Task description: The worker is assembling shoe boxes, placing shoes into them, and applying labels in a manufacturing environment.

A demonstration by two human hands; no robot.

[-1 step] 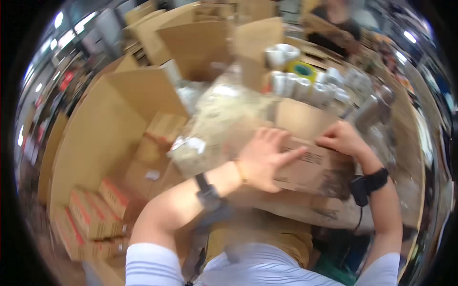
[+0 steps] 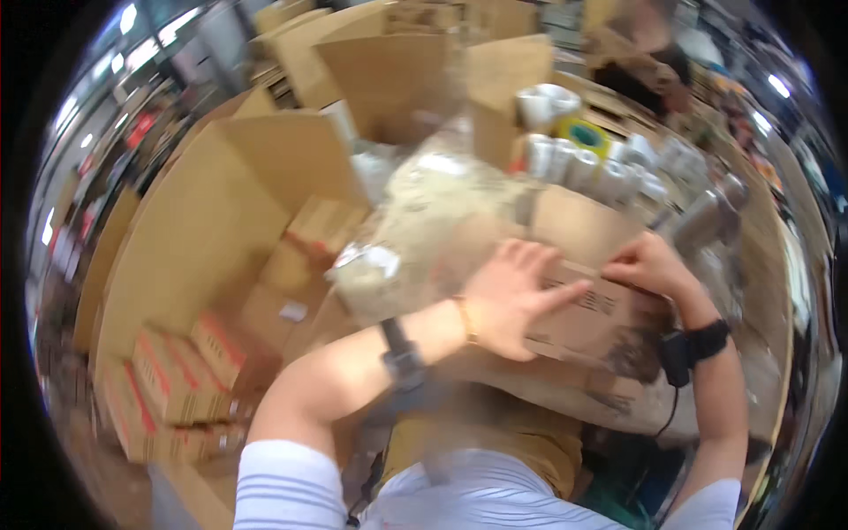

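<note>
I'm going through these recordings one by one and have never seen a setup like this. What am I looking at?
There is no robot here: these are a person's own bare hands. The view comes from a wide fisheye camera worn on the head, looking down, so straight edges bend near the rim.

The left hand is spread, apparently resting on the left part of a brown cardboard box. The right hand has curled fingers at the box's upper edge; blur hides whether it grips. Dark straps circle both forearms near the wrists.

Beyond the box, the work surface holds white rolls, and a yellow-and-green roll is among them. At left, smaller boxes sit inside a large open carton.
</note>
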